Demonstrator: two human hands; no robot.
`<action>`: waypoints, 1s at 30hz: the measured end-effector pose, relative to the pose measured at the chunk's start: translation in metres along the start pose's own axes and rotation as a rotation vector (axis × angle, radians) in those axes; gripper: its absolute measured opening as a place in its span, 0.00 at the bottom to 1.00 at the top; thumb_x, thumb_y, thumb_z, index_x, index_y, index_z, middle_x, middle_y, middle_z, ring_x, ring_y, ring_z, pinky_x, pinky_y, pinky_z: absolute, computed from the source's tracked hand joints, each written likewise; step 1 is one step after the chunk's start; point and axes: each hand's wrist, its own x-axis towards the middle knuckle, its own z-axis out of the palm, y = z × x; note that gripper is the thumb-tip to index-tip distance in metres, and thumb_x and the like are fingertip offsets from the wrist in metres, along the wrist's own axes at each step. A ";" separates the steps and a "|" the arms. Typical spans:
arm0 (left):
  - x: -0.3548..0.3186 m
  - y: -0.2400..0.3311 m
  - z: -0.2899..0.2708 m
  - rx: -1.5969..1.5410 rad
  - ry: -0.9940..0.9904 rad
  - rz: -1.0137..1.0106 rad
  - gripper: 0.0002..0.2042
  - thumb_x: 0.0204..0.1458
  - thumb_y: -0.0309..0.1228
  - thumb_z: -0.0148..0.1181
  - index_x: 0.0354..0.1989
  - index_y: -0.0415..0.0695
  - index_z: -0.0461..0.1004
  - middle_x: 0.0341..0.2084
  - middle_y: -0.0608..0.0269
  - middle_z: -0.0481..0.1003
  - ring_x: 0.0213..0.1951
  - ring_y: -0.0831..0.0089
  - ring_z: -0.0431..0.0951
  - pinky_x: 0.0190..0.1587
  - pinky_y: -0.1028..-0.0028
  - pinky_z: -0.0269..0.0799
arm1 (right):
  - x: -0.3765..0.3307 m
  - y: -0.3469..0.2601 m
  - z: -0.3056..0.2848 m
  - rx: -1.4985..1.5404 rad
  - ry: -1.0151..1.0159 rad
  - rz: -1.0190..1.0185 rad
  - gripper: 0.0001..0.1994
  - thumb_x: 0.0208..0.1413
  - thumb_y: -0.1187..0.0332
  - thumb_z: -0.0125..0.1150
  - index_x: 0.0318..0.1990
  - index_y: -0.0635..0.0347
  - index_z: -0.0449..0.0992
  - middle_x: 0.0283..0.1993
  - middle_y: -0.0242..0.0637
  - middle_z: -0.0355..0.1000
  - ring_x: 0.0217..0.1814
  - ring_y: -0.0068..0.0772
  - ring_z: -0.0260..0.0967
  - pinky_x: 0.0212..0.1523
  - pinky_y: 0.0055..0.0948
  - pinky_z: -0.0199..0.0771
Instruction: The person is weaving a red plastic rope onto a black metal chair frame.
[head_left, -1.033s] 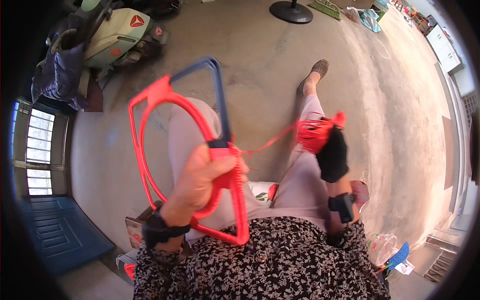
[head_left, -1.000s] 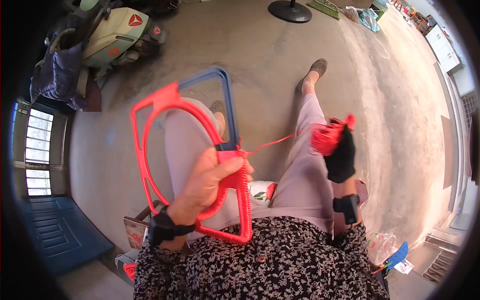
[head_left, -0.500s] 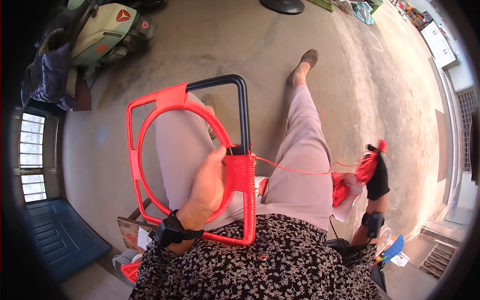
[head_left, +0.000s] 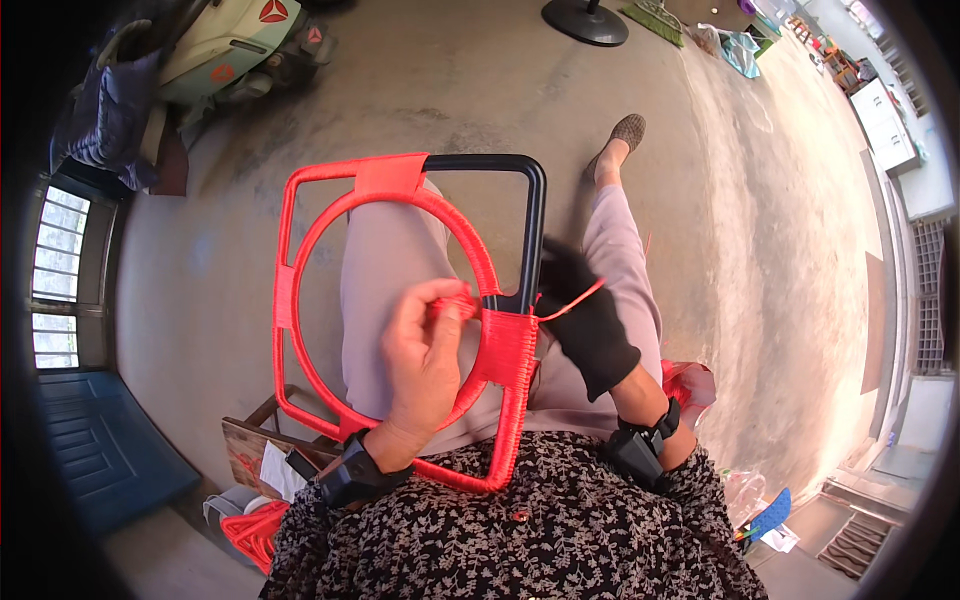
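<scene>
Now my gloved right hand [head_left: 592, 330], far out a moment ago, is back at the red cord-wrapped metal frame [head_left: 400, 300], fingers pinching the thin red cord [head_left: 572, 302], while my bare left hand [head_left: 425, 360] grips the wrapped bar, so this turn is pulled tight.

A bare grey concrete floor [head_left: 230, 260] is seen, sunlit on the right side. A pale green scooter [head_left: 235, 45] is parked at the top left, with a barred window [head_left: 58, 270] and a blue bench [head_left: 95, 450] along the left. A round black stand base [head_left: 590, 20] is placed at the top.
</scene>
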 end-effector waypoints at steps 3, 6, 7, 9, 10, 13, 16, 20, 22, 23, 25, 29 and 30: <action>-0.003 0.018 -0.005 0.572 0.158 0.745 0.10 0.56 0.19 0.47 0.45 0.37 0.69 0.40 0.54 0.70 0.40 0.67 0.72 0.45 0.73 0.69 | -0.007 -0.040 -0.009 -0.208 0.191 -0.329 0.29 0.43 0.70 0.68 0.56 0.60 0.68 0.53 0.46 0.68 0.55 0.39 0.68 0.53 0.34 0.69; -0.013 0.024 -0.002 0.525 -0.002 0.988 0.10 0.50 0.18 0.53 0.41 0.39 0.73 0.38 0.52 0.72 0.36 0.59 0.73 0.42 0.68 0.70 | -0.011 -0.084 0.011 -0.657 -0.067 -0.676 0.27 0.41 0.70 0.69 0.52 0.62 0.70 0.53 0.46 0.68 0.54 0.44 0.68 0.53 0.35 0.68; -0.012 0.025 0.000 0.468 -0.084 1.016 0.12 0.49 0.18 0.54 0.44 0.38 0.71 0.39 0.51 0.72 0.40 0.57 0.73 0.45 0.67 0.70 | -0.012 -0.082 0.011 -0.663 -0.064 -0.674 0.27 0.41 0.70 0.69 0.52 0.62 0.70 0.53 0.46 0.68 0.54 0.44 0.68 0.53 0.35 0.68; -0.009 0.028 0.004 0.433 -0.024 0.964 0.14 0.49 0.19 0.55 0.45 0.37 0.70 0.40 0.51 0.72 0.41 0.57 0.73 0.45 0.69 0.70 | -0.012 -0.067 0.009 -0.393 -0.044 -0.632 0.23 0.43 0.72 0.67 0.49 0.63 0.71 0.51 0.45 0.70 0.53 0.45 0.69 0.54 0.36 0.67; -0.007 0.029 0.005 0.403 0.039 0.911 0.16 0.49 0.19 0.56 0.47 0.36 0.68 0.40 0.50 0.72 0.42 0.58 0.73 0.45 0.70 0.70 | -0.012 -0.058 0.007 -0.258 -0.036 -0.610 0.20 0.43 0.74 0.65 0.48 0.63 0.72 0.50 0.45 0.70 0.53 0.45 0.69 0.55 0.36 0.66; -0.003 0.018 -0.002 0.263 0.074 0.548 0.16 0.53 0.23 0.54 0.51 0.35 0.64 0.44 0.54 0.70 0.45 0.69 0.71 0.48 0.73 0.68 | -0.024 -0.061 -0.019 -0.219 0.190 -0.233 0.06 0.46 0.78 0.62 0.33 0.63 0.75 0.29 0.34 0.75 0.35 0.27 0.72 0.38 0.27 0.71; 0.006 0.007 -0.004 -0.076 0.013 0.163 0.14 0.58 0.26 0.50 0.51 0.35 0.63 0.43 0.59 0.70 0.42 0.77 0.72 0.45 0.76 0.69 | -0.028 -0.050 -0.066 -0.543 0.072 -0.218 0.08 0.48 0.74 0.62 0.37 0.61 0.75 0.28 0.35 0.74 0.29 0.27 0.72 0.33 0.28 0.71; 0.007 0.005 -0.005 -0.243 -0.124 -0.075 0.10 0.59 0.26 0.51 0.46 0.35 0.66 0.34 0.62 0.74 0.34 0.82 0.74 0.36 0.81 0.70 | -0.045 0.026 -0.140 -0.576 0.293 0.085 0.08 0.53 0.74 0.58 0.41 0.62 0.74 0.30 0.32 0.74 0.32 0.23 0.73 0.33 0.25 0.73; 0.008 0.006 -0.003 -0.265 -0.159 -0.133 0.09 0.59 0.26 0.51 0.45 0.35 0.66 0.32 0.63 0.75 0.31 0.83 0.74 0.35 0.82 0.71 | -0.054 0.056 -0.178 -0.409 0.552 0.137 0.08 0.55 0.70 0.59 0.41 0.60 0.74 0.28 0.31 0.74 0.29 0.20 0.71 0.31 0.23 0.71; 0.008 0.008 -0.004 -0.290 -0.153 -0.153 0.09 0.59 0.27 0.51 0.44 0.35 0.67 0.32 0.63 0.75 0.31 0.83 0.74 0.35 0.82 0.71 | -0.058 0.075 -0.198 -0.220 0.646 0.150 0.08 0.57 0.69 0.58 0.43 0.61 0.74 0.28 0.31 0.73 0.30 0.21 0.71 0.32 0.23 0.71; 0.010 0.007 -0.003 -0.320 -0.161 -0.177 0.09 0.59 0.27 0.51 0.43 0.35 0.67 0.31 0.64 0.75 0.31 0.83 0.74 0.35 0.82 0.71 | -0.079 0.109 -0.246 -0.163 0.811 0.140 0.07 0.57 0.70 0.57 0.41 0.61 0.73 0.28 0.31 0.72 0.30 0.22 0.71 0.32 0.24 0.71; 0.011 0.005 -0.007 -0.350 -0.256 -0.222 0.08 0.60 0.30 0.50 0.42 0.40 0.68 0.34 0.66 0.76 0.34 0.83 0.76 0.37 0.81 0.73 | -0.093 0.130 -0.259 0.177 1.094 0.147 0.07 0.56 0.68 0.58 0.39 0.61 0.72 0.25 0.30 0.70 0.27 0.24 0.70 0.31 0.24 0.71; 0.012 0.004 -0.006 -0.357 -0.262 -0.230 0.07 0.60 0.30 0.50 0.42 0.40 0.69 0.34 0.66 0.76 0.34 0.82 0.76 0.37 0.81 0.73 | -0.089 0.116 -0.246 0.179 1.098 0.148 0.07 0.56 0.68 0.58 0.39 0.61 0.72 0.25 0.30 0.70 0.27 0.24 0.70 0.31 0.24 0.71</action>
